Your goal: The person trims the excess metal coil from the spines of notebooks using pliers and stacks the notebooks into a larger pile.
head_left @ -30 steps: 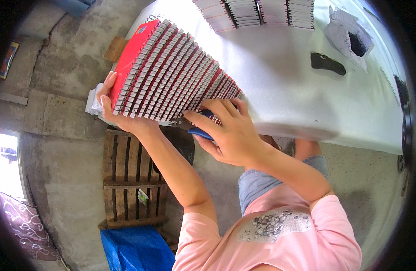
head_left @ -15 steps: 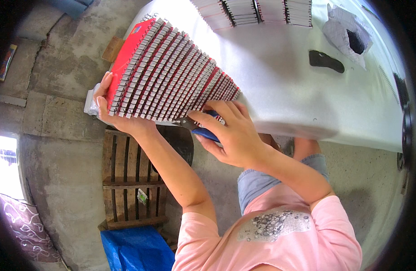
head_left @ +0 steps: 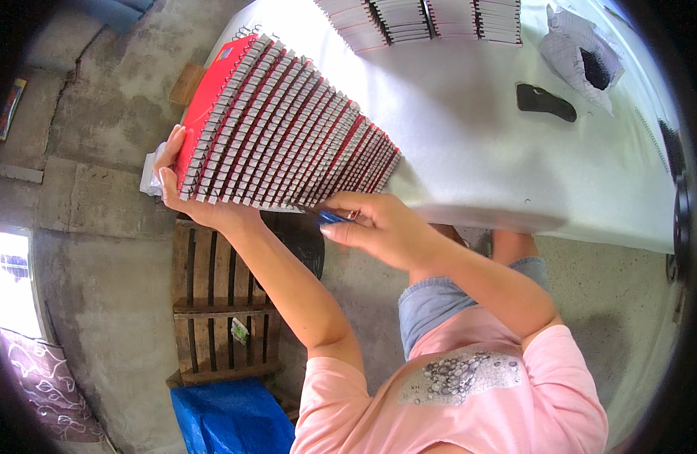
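Note:
A fanned stack of several red spiral-bound notebooks [head_left: 276, 129] lies on the near left corner of a white table [head_left: 469, 151]. My left hand [head_left: 189, 193] cups the stack's left end, thumb on top, with a bit of white paper under it. At the stack's near right corner my right hand [head_left: 371, 223] is closed on a small blue object [head_left: 332, 217], which looks like a tool or pen; it touches the stack's lower edge.
More stacks of spiral notebooks [head_left: 432, 19] line the table's far edge. A black object [head_left: 545, 102] and a crumpled white bag [head_left: 579, 49] lie at the far right. A wooden pallet [head_left: 212, 303] and a blue tarp [head_left: 227, 416] sit on the concrete floor below.
My right hand has slid down off the stack's right corner to its near edge, with the blue object now showing at the fingertips. The left hand stays on the left end.

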Motion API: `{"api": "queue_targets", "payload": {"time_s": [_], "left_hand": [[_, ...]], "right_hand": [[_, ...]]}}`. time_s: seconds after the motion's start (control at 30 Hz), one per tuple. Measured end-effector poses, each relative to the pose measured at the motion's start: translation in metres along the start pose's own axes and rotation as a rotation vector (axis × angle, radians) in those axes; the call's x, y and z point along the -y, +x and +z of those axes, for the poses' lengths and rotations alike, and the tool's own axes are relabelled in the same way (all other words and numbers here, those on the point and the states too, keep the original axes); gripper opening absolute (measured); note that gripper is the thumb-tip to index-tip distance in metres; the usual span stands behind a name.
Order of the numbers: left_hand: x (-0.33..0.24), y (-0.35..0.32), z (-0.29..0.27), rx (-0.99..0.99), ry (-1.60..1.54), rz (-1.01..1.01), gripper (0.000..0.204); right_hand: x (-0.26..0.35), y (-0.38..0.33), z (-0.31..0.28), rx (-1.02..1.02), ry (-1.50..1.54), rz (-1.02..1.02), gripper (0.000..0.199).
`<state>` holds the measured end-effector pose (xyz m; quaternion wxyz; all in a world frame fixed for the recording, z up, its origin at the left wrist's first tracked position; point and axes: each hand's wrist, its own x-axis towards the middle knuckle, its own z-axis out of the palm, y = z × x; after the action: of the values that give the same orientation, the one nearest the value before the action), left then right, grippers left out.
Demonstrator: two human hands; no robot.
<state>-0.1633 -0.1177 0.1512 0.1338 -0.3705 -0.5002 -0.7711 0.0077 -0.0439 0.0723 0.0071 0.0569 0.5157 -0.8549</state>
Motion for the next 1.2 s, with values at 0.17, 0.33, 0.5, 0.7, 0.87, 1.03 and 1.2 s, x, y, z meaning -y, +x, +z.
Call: {"api": "queue_targets", "payload": {"time_s": [0.17, 0.33, 0.5, 0.7, 0.87, 1.03, 1.2], "left_hand": [[-0.002, 0.001, 0.003, -0.006, -0.009, -0.021, 0.047], [-0.001, 0.002, 0.001, -0.009, -0.007, -0.014, 0.048], [0.0, 0.0, 0.002, 0.0, 0.029, -0.003, 0.049], [0.003, 0.002, -0.003, 0.054, 0.075, 0.074, 0.05], [0.003, 0.001, -0.001, 0.015, 0.014, 0.053, 0.049], [-0.001, -0.003, 0.001, -0.019, 0.008, -0.024, 0.049], [-0.005, -0.001, 0.005, 0.011, 0.002, -0.027, 0.049]], "right_hand": [[-0.017, -0.002, -0.003, -0.567, -0.978, -0.829, 0.039], [-0.019, 0.001, -0.001, -0.611, -1.242, -0.912, 0.044], [-0.02, 0.007, 0.001, -0.632, -1.305, -0.907, 0.044], [-0.024, 0.007, 0.0, -0.651, -1.306, -0.934, 0.044], [-0.025, 0.004, 0.003, -0.619, -1.365, -0.86, 0.04], [-0.027, 0.002, 0.01, -0.379, -0.741, -0.592, 0.031], [-0.029, 0.003, 0.007, -0.388, -0.648, -0.648, 0.033]]}}
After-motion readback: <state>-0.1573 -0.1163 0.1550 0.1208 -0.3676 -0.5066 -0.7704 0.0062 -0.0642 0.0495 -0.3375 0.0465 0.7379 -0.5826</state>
